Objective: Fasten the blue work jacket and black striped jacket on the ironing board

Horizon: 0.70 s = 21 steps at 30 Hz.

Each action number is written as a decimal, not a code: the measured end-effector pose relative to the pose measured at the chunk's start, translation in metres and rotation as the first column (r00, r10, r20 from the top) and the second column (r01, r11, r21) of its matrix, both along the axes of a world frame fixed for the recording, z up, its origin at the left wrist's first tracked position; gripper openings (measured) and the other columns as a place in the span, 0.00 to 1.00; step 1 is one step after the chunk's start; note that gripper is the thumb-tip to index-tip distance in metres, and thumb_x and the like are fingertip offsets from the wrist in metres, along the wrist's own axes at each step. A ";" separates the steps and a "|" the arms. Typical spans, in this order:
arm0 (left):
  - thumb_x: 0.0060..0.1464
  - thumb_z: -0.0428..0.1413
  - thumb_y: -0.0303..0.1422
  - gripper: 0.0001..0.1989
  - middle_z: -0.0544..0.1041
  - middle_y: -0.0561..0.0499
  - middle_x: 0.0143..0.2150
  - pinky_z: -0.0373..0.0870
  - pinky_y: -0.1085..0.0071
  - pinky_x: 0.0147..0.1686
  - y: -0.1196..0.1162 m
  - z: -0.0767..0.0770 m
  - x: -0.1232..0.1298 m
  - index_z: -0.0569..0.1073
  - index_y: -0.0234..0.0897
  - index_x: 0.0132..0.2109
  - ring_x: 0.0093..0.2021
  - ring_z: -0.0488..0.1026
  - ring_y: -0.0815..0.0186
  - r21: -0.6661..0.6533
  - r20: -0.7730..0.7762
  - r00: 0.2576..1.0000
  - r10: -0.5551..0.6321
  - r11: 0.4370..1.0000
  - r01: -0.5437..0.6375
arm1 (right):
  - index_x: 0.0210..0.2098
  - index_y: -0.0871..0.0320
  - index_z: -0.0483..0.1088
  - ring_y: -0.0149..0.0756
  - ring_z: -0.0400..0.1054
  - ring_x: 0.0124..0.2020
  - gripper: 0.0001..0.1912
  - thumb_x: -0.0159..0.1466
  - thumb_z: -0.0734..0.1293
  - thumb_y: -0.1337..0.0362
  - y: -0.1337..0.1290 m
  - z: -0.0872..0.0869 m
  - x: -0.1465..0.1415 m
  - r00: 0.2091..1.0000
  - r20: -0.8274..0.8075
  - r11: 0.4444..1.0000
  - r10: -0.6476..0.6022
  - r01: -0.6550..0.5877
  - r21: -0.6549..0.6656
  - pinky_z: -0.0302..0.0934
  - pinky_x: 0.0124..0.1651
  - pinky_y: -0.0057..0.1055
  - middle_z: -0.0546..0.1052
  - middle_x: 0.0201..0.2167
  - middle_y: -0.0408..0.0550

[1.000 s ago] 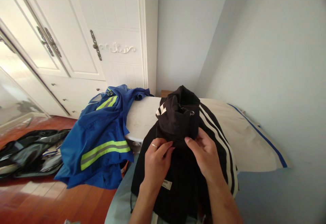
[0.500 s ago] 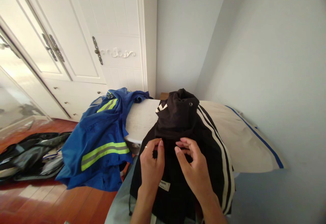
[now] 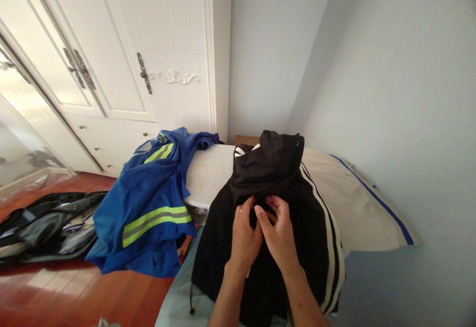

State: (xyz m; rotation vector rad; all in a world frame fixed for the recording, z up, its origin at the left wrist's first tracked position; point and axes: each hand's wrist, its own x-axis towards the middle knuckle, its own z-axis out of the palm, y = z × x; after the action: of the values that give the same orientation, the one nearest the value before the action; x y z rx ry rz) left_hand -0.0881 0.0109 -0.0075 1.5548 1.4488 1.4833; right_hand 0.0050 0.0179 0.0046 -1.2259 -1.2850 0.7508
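A black jacket (image 3: 211,247) with white stripes down its right side lies over a white-topped board (image 3: 208,173). Its dark collar or hood part (image 3: 278,158) stands bunched at the far end. Both hands are at the cloth just below that part, close together. My left hand (image 3: 247,225) has curled fingers whose tips are partly lost against the black fabric. My right hand (image 3: 273,220) is bent with thumb and fingers pinched toward the same spot; what its fingertips hold is too dark to make out.
Left of the board hangs a blue garment (image 3: 148,193) with yellow-green bands. A cream cloth (image 3: 349,203) with a blue stripe lies right. An opened bag (image 3: 48,228) rests on the red floor (image 3: 122,297). White wardrobes (image 3: 178,44) stand behind.
My left hand has moved right, beside my right hand, and both have reached into the black cloth. The collar part has shifted and leans to the right.
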 end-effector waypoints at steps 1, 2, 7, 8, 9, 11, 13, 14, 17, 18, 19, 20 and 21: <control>0.61 0.50 0.34 0.22 0.72 0.39 0.54 0.70 0.56 0.53 0.001 0.002 0.002 0.67 0.35 0.61 0.54 0.71 0.58 -0.006 0.011 1.000 -0.003 1.000 0.003 | 0.54 0.62 0.62 0.37 0.64 0.57 0.32 0.60 0.68 0.46 0.002 0.000 0.000 1.000 0.005 1.000 0.000 0.000 -0.009 0.66 0.58 0.35 0.67 0.55 0.56; 0.61 0.50 0.34 0.21 0.73 0.39 0.53 0.70 0.56 0.52 0.002 0.003 0.003 0.67 0.35 0.60 0.53 0.72 0.58 -0.011 0.018 1.000 -0.007 1.000 0.008 | 0.53 0.62 0.63 0.37 0.65 0.56 0.32 0.60 0.68 0.46 0.005 0.001 0.000 1.000 0.014 1.000 0.001 0.000 -0.023 0.65 0.58 0.35 0.68 0.54 0.56; 0.61 0.50 0.30 0.20 0.75 0.42 0.47 0.71 0.59 0.50 0.002 0.004 0.008 0.69 0.37 0.59 0.48 0.73 0.61 -0.003 0.032 0.999 -0.039 0.999 0.039 | 0.44 0.64 0.69 0.37 0.68 0.46 0.27 0.62 0.65 0.44 0.023 0.004 0.000 0.995 0.092 0.998 -0.040 0.045 -0.050 0.64 0.52 0.32 0.73 0.44 0.54; 0.60 0.49 0.29 0.20 0.75 0.43 0.48 0.71 0.60 0.49 0.002 0.003 0.008 0.68 0.38 0.60 0.47 0.73 0.61 0.000 0.044 0.998 -0.051 0.999 0.051 | 0.41 0.64 0.70 0.37 0.68 0.43 0.26 0.62 0.64 0.44 0.026 0.003 0.000 0.993 0.102 0.998 -0.059 0.062 -0.032 0.64 0.49 0.32 0.74 0.41 0.54; 0.60 0.49 0.28 0.21 0.75 0.43 0.49 0.71 0.61 0.48 0.002 0.002 0.009 0.67 0.38 0.60 0.48 0.73 0.61 0.005 0.057 0.996 -0.067 0.998 0.067 | 0.38 0.65 0.70 0.36 0.68 0.41 0.26 0.63 0.63 0.44 0.029 0.002 0.000 0.992 0.106 0.997 -0.075 0.077 -0.013 0.64 0.47 0.31 0.74 0.38 0.54; 0.60 0.49 0.28 0.22 0.75 0.43 0.51 0.71 0.63 0.46 0.001 0.002 0.008 0.66 0.39 0.61 0.49 0.73 0.62 0.016 0.076 0.993 -0.088 0.996 0.087 | 0.36 0.65 0.70 0.35 0.67 0.40 0.25 0.64 0.61 0.46 0.031 0.001 0.002 0.993 0.094 0.997 -0.072 0.070 0.022 0.63 0.46 0.29 0.74 0.36 0.53; 0.60 0.50 0.28 0.20 0.75 0.43 0.51 0.70 0.66 0.43 0.000 0.006 0.007 0.67 0.38 0.58 0.47 0.73 0.63 0.032 0.079 0.994 -0.074 0.997 0.072 | 0.39 0.64 0.71 0.35 0.67 0.42 0.23 0.65 0.60 0.48 0.029 0.002 0.005 0.997 0.063 0.998 -0.040 0.037 0.049 0.62 0.47 0.28 0.74 0.39 0.52; 0.60 0.50 0.29 0.18 0.75 0.44 0.49 0.70 0.67 0.41 -0.001 0.010 0.007 0.68 0.37 0.57 0.46 0.73 0.63 0.044 0.074 0.995 -0.060 0.997 0.056 | 0.42 0.64 0.71 0.35 0.67 0.44 0.22 0.66 0.60 0.50 0.028 0.004 0.007 0.999 0.046 0.998 -0.025 0.022 0.063 0.62 0.49 0.27 0.74 0.42 0.52; 0.61 0.52 0.32 0.13 0.75 0.46 0.43 0.69 0.70 0.37 -0.005 0.023 0.006 0.70 0.37 0.52 0.40 0.73 0.66 0.065 0.076 0.997 -0.013 0.998 0.008 | 0.43 0.63 0.72 0.34 0.66 0.46 0.19 0.65 0.59 0.55 0.022 0.012 0.014 0.999 0.038 0.995 0.013 -0.016 0.103 0.61 0.50 0.26 0.73 0.44 0.50; 0.61 0.52 0.34 0.12 0.75 0.47 0.41 0.68 0.71 0.35 -0.006 0.027 0.005 0.71 0.37 0.50 0.38 0.73 0.67 0.063 0.086 0.996 0.012 0.998 -0.017 | 0.41 0.63 0.72 0.34 0.66 0.44 0.18 0.64 0.59 0.56 0.020 0.016 0.017 0.998 0.056 0.993 0.033 -0.039 0.114 0.62 0.48 0.25 0.74 0.42 0.50; 0.61 0.53 0.36 0.12 0.75 0.48 0.38 0.68 0.72 0.32 -0.007 0.031 0.004 0.71 0.36 0.49 0.36 0.72 0.68 0.065 0.097 0.994 0.053 0.996 -0.059 | 0.38 0.64 0.72 0.33 0.66 0.41 0.17 0.64 0.59 0.57 0.019 0.019 0.020 0.995 0.080 0.990 0.063 -0.073 0.122 0.61 0.45 0.24 0.74 0.38 0.49; 0.60 0.54 0.38 0.13 0.74 0.49 0.37 0.67 0.73 0.31 -0.008 0.035 0.002 0.71 0.36 0.48 0.34 0.71 0.68 0.082 0.100 0.989 0.110 0.990 -0.118 | 0.35 0.64 0.72 0.31 0.65 0.37 0.17 0.63 0.59 0.57 0.017 0.023 0.023 0.990 0.101 0.986 0.100 -0.112 0.123 0.61 0.42 0.23 0.73 0.35 0.49; 0.59 0.56 0.39 0.14 0.74 0.49 0.38 0.66 0.73 0.30 -0.009 0.039 0.000 0.71 0.36 0.49 0.33 0.71 0.68 0.123 0.093 0.981 0.172 0.975 -0.183 | 0.32 0.65 0.72 0.30 0.64 0.34 0.17 0.63 0.59 0.57 0.016 0.026 0.025 0.984 0.112 0.981 0.139 -0.152 0.118 0.60 0.39 0.23 0.72 0.32 0.48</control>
State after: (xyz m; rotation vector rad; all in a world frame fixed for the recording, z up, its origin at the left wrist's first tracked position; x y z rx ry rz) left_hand -0.0876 0.0021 0.0314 1.4519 1.5020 1.7572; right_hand 0.0301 0.0338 0.0303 -1.0890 -1.4976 0.7058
